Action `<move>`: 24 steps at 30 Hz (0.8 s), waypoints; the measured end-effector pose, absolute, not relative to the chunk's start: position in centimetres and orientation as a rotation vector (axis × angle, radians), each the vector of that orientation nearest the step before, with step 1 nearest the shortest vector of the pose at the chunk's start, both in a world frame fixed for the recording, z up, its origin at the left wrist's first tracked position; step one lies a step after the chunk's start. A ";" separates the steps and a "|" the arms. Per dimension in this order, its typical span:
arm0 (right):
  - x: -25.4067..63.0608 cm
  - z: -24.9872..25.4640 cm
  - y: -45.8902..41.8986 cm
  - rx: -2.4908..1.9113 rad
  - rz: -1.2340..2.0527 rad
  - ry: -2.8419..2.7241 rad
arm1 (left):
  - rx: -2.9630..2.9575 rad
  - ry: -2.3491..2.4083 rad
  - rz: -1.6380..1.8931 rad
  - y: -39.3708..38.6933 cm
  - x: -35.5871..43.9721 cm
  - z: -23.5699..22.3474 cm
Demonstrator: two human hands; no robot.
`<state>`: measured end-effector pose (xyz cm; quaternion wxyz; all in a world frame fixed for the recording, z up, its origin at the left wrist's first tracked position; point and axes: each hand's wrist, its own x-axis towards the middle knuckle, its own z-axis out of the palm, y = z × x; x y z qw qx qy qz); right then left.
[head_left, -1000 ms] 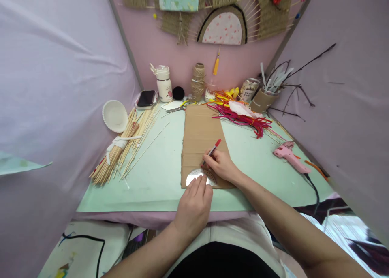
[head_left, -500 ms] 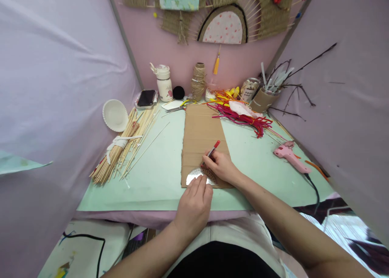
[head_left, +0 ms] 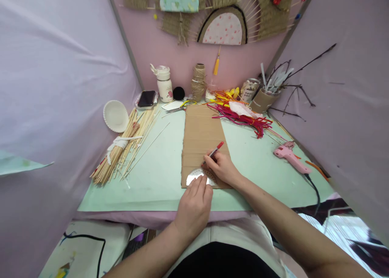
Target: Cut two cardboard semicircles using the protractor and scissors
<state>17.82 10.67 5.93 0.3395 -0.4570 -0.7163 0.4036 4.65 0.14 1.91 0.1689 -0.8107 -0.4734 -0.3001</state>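
Note:
A brown sheet of cardboard [head_left: 202,128] lies lengthwise on the pale green table. On its near end rests a clear half-round protractor [head_left: 193,175], straight edge towards me. My left hand [head_left: 197,197] presses flat on the protractor, fingers stretched out and covering its lower middle. My right hand [head_left: 223,168] grips a red-capped pen [head_left: 216,148] like a writing tool. The pen's tip is down near the protractor's curved upper edge, and the side of this hand rests on the cardboard. Any mark under the tip is too small to make out.
Thin wooden sticks [head_left: 117,154], some bundled, lie at left beside a white bowl [head_left: 116,116]. Scissors [head_left: 176,109], a twine spool [head_left: 198,82] and a white bottle [head_left: 164,83] are at the back. Red pipe cleaners [head_left: 243,118] and a pink glue gun [head_left: 291,157] lie right.
The pen leans a little further to the right in my right hand, which has shifted slightly. My left hand and the protractor stay in place.

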 end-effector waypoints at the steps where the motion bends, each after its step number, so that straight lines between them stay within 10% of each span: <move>1: 17.8 5.9 10.7 -1.188 1.053 -1.863 | -2.305 -1.344 -0.852 0.1 4.6 1.9; 24: 18.0 5.5 10.9 -1.154 1.099 -1.783 | -2.323 -1.346 -0.888 0.1 4.6 2.1</move>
